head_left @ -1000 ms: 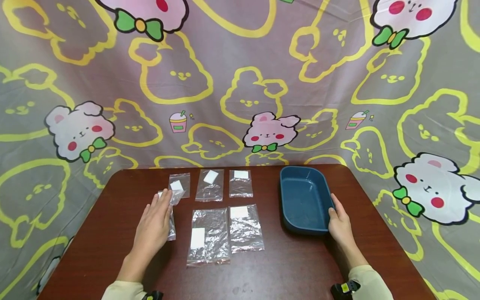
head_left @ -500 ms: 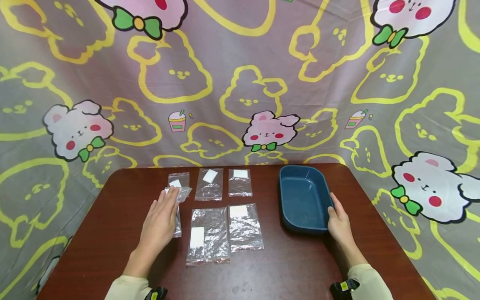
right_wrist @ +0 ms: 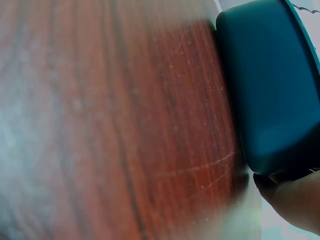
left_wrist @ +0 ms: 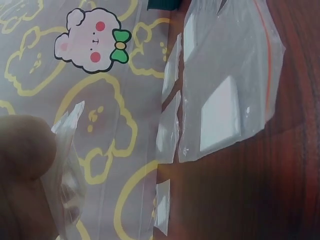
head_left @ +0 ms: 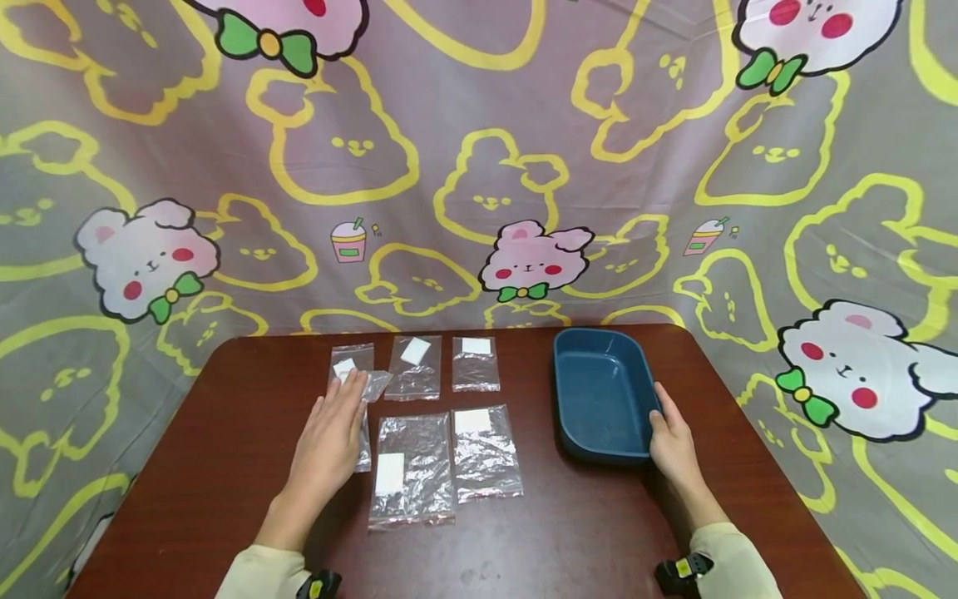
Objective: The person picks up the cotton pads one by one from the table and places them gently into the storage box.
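My left hand (head_left: 329, 441) is raised over the left part of the table and pinches a clear plastic zip bag (left_wrist: 72, 190). Its fingers hide much of the bag, which shows past the fingertips and beside the palm in the head view. The thumb (left_wrist: 25, 150) presses against the bag in the left wrist view. On the right, my right hand (head_left: 676, 445) grips the near right side of a dark blue rectangular tray (head_left: 602, 408), thumb at the rim. The tray's outer wall (right_wrist: 272, 85) fills the right of the right wrist view.
Two larger zip bags (head_left: 486, 466) with white pieces inside lie flat at mid-table. Behind them is a row of smaller bags (head_left: 415, 383), also with white pieces. A patterned curtain (head_left: 449, 166) hangs behind the brown table (head_left: 554, 532).
My left hand has moved to the right with the zip bag, and now overlaps the back left small bag. My right hand stays on the tray.
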`<state>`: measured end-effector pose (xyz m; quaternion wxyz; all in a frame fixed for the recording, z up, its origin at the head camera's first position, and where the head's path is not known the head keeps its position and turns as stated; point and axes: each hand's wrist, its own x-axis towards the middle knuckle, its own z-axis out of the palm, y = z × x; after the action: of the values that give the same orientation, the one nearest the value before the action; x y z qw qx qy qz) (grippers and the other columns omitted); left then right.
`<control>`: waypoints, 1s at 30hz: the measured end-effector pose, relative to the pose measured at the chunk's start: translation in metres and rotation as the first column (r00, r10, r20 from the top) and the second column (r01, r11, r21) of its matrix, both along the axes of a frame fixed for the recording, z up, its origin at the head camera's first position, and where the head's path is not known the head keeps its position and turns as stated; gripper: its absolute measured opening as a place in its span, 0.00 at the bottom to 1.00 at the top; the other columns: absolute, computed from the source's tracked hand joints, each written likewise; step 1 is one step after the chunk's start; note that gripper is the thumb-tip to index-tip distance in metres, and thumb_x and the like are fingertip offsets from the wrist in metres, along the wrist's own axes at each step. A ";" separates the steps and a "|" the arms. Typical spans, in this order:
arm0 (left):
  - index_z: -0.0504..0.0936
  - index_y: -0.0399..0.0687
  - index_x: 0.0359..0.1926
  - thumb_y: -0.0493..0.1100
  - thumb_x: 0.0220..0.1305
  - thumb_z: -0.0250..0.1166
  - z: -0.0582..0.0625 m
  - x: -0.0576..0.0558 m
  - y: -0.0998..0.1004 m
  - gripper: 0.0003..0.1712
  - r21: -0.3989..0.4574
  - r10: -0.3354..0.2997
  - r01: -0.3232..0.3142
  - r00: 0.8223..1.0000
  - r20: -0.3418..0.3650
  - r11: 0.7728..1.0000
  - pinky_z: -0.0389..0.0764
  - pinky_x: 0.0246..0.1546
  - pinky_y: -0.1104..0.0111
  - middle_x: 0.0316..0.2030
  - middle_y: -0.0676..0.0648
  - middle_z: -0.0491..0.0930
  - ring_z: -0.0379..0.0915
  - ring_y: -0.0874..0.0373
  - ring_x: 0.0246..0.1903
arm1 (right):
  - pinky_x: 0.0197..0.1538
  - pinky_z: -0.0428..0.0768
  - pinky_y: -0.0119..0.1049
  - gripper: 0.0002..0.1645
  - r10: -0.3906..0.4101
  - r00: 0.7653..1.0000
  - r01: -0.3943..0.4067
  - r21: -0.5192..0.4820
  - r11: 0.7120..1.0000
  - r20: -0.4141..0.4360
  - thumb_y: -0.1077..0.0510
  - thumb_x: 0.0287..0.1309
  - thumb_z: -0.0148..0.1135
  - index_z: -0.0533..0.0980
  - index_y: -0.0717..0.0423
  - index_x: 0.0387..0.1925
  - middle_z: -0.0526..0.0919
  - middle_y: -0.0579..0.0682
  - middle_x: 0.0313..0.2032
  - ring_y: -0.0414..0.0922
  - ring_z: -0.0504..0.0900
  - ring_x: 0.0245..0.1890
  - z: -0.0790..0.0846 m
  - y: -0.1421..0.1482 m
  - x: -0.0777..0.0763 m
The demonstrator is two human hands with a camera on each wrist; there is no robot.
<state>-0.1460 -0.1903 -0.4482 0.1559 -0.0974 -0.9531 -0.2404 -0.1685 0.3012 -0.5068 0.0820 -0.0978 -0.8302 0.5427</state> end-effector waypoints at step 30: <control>0.61 0.41 0.76 0.40 0.79 0.49 0.003 -0.009 0.031 0.28 0.005 -0.064 0.064 0.998 0.003 0.998 0.49 0.73 0.46 0.75 0.41 0.58 0.49 0.40 0.74 | 0.76 0.47 0.55 0.32 -0.010 1.000 0.010 0.004 1.000 0.006 0.59 0.79 0.36 0.49 0.46 0.80 0.50 0.51 0.78 0.52 0.46 0.77 0.000 0.000 0.001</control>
<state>-0.1552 -0.1594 -0.4448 0.1470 -0.1274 -0.9491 -0.2478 -0.1679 0.3011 -0.5066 0.0823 -0.1032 -0.8309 0.5405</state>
